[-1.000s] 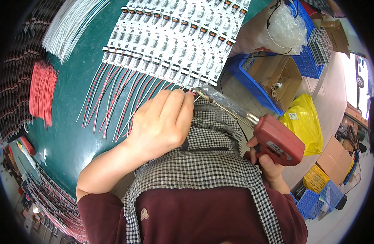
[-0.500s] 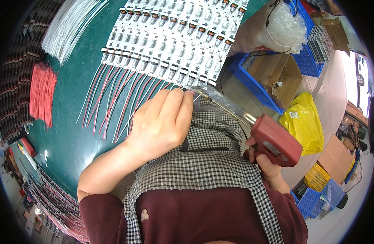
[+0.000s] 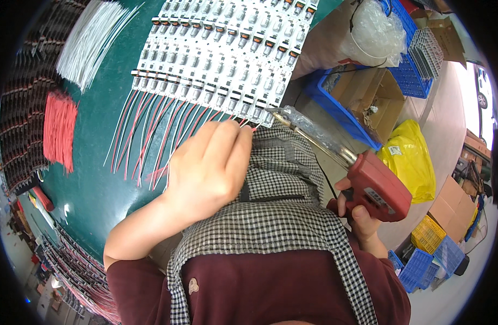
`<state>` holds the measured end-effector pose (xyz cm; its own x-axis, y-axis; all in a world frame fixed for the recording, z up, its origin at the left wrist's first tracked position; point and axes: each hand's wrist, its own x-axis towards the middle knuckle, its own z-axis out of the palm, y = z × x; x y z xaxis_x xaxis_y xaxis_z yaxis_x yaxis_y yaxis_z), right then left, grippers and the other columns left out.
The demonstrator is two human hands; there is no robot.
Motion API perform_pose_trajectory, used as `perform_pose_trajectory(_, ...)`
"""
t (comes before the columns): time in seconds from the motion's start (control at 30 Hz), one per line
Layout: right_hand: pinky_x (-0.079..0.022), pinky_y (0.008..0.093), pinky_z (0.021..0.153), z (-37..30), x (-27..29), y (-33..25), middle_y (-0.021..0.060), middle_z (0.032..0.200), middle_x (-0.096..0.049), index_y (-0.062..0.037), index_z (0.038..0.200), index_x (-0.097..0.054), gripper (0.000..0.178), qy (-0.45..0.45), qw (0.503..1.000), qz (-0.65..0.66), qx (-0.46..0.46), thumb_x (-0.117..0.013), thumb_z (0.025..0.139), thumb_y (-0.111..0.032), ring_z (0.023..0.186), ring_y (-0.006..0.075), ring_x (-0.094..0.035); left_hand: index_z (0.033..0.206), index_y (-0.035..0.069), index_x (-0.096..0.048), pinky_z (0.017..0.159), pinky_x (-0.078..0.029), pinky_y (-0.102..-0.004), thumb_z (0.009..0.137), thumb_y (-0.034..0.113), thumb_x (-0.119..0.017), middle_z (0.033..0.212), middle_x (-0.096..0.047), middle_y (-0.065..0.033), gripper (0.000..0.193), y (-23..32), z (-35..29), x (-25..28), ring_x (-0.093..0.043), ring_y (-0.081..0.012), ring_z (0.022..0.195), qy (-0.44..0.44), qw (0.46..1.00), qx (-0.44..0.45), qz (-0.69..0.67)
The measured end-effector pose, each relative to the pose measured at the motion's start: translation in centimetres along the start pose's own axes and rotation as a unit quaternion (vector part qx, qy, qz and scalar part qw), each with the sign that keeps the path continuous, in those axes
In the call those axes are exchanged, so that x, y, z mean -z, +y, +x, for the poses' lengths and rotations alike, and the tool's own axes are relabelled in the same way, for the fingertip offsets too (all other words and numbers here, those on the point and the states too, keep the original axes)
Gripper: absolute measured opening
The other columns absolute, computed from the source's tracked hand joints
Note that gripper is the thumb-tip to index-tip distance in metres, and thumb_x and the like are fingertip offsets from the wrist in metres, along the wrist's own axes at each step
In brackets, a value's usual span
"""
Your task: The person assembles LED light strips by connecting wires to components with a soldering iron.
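Note:
A white panel of small circuit boards (image 3: 227, 65), set with rows of silvery parts and black-and-orange connectors, lies on the green table. Red, white and dark wires (image 3: 156, 127) hang from most of its near edge. My left hand (image 3: 211, 162) is at the right end of that edge, fingers pinched on thin wires whose ends show past the fingertips. My right hand (image 3: 362, 219) grips the handle of a red soldering gun (image 3: 379, 187). Its metal tip points up-left and sits at the panel's lower right corner; whether it touches a pad is too small to tell.
Bundles of white wires (image 3: 94, 43) and red wires (image 3: 59, 130) lie at the left, beside stacked dark boards (image 3: 21, 103). To the right stand a blue crate (image 3: 327, 108) with a cardboard box in it and a yellow bag (image 3: 409, 162). Clear plastic bags (image 3: 376, 35) sit beyond the panel.
The panel has shifted slightly left and toward me. My left hand has moved a little left with the wires, and the soldering gun's body has moved a little right.

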<state>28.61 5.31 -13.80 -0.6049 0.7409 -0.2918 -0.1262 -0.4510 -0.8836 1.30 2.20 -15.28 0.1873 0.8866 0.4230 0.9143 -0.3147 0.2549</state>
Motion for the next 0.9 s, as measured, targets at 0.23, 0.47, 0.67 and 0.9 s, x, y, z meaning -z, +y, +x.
perform_pose_trajectory(0.23,-0.04,0.0204,0.06,-0.3,0.2,0.1,0.011,0.107,-0.054,-0.0012,0.121,-0.041,0.051,0.0,0.999,-0.042,-0.027,-0.063,0.078,-0.019,0.069,0.0078,-0.046,0.09,-0.005,-0.059,0.05,-0.043,-0.027,0.058,0.0,-0.056,0.075,-0.053,-0.0085,0.032,1.1,-0.1,-0.4,-0.053,-0.0195,0.061,-0.048,0.998,0.033,-0.016)
perform_pose_trajectory(0.47,-0.04,0.0218,0.067,-0.4,0.3,0.3,0.008,0.103,-0.054,-0.0023,0.119,-0.044,0.044,-0.011,0.999,-0.025,-0.033,-0.061,0.079,-0.012,0.075,0.0084,-0.047,0.09,-0.005,-0.059,0.051,-0.044,-0.0276,0.058,-0.001,-0.056,0.075,-0.053,-0.0089,0.032,1.1,-0.1,-0.6,-0.053,-0.0203,0.062,-0.057,0.997,0.044,-0.024)
perform_pose_trajectory(0.67,-0.041,0.0227,0.07,-0.4,1.0,0.4,0.0065,0.1,-0.056,-0.0025,0.117,-0.046,0.042,-0.037,0.997,-0.056,-0.043,-0.061,0.079,-0.009,0.082,0.0096,-0.05,0.082,-0.001,-0.058,0.042,-0.04,-0.0201,0.063,0.004,-0.057,0.07,-0.048,-0.0029,0.019,0.5,-0.2,-1.2,-0.049,-0.0116,0.057,-0.021,1.0,-0.004,0.014)
perform_pose_trajectory(0.9,-0.041,0.0236,0.054,-0.5,-0.1,0.3,0.0103,0.084,-0.056,0.0025,0.115,-0.04,0.066,0.099,0.982,-0.131,-0.096,-0.069,0.07,-0.036,0.056,0.0115,-0.048,0.09,-0.005,-0.058,0.051,-0.044,-0.028,0.059,-0.003,-0.057,0.076,-0.053,-0.0085,0.03,1.2,-0.2,-0.5,-0.054,-0.0203,0.062,-0.068,0.996,0.051,-0.026)
